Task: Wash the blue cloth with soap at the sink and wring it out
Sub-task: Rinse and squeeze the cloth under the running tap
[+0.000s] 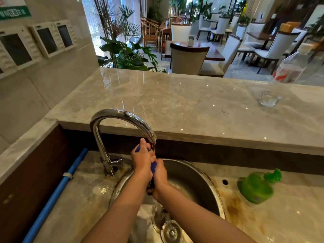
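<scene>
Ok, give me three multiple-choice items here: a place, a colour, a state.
1. The green soap bottle is: A on the counter right of the sink; B inside the sink; C on the upper ledge.
2. The pipe at the left is: A red; B blue; C white.
3. The cloth is: A loose in the sink; B spread on the counter; C gripped by both hands.
1 A, it sits beside the rim. 2 B, plainly blue. 3 C, left hand and right hand wrap it.

Cloth (153,167) mostly hidden inside left hand (141,161) and right hand (161,179); two blue patches show. Sink (201,174) near rim cut off at bottom edge. Bottle (292,67) at far right edge of counter (175,102): blurred, label unreadable. Sign (14,12) cropped, text illegible.
</scene>
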